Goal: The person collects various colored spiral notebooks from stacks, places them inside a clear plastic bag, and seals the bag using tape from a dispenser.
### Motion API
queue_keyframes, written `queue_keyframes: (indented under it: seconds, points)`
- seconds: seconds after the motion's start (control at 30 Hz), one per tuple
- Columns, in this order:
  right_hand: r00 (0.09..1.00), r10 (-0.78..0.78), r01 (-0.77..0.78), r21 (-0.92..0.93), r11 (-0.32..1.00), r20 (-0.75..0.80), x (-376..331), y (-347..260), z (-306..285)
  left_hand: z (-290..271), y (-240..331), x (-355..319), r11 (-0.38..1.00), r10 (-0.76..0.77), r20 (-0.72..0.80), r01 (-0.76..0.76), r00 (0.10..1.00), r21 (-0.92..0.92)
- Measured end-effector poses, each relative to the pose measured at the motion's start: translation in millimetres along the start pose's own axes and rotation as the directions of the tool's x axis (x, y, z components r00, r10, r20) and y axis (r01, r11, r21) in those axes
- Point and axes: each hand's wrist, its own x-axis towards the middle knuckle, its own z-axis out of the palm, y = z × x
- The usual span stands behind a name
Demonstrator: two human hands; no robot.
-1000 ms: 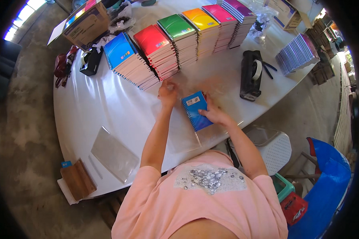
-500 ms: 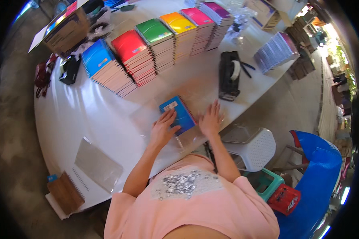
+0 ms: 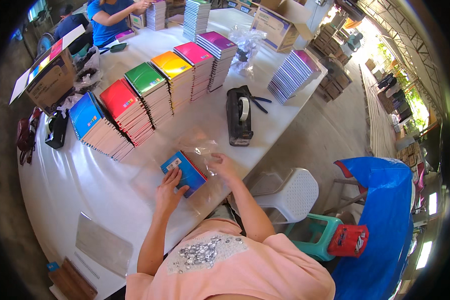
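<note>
A blue spiral notebook [image 3: 192,176] lies on a clear plastic sheet [image 3: 203,146] near the table's front edge, its red coil facing right. Flat on its cover rests my left hand [image 3: 169,194], fingers stretched and thumb apart, pressing beside a white label. My right hand [image 3: 225,168] is just right of the coil, fingers curled in on the plastic, which rises and crumples beside them. Beyond stand tall stacks of spiral notebooks: blue [image 3: 86,116], red [image 3: 119,95], green [image 3: 144,79], yellow [image 3: 171,65], pink [image 3: 194,53] and purple [image 3: 217,42].
A black tape dispenser [image 3: 239,122] and dark-handled pliers [image 3: 259,102] lie to the right, near another notebook stack [image 3: 294,75]. A second dispenser [image 3: 56,131] stands far left. A white stool [image 3: 290,195] and green stool [image 3: 317,235] are right of me. A person in blue [image 3: 110,22] works across the table.
The view has shifted, bringing the far side into sight. My right hand has gone from flat and spread to curled on the plastic, which has lifted. My left hand stays on the notebook.
</note>
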Motion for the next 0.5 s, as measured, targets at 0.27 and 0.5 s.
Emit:
queue_keyframes:
  seconds: [0.27, 0.5]
  points:
    - [0.934, -0.356, 0.305, -0.496, 0.813, -0.009, 17, -2, -15, 6, -15, -3, 0.998, -0.048, 0.006, 0.048, 0.999, 0.030]
    - [0.859, -0.511, 0.374, -0.693, 0.616, 0.009, -3, -16, 1, 3, -18, -9, 0.995, -0.079, 0.013, 0.078, 0.997, 0.060]
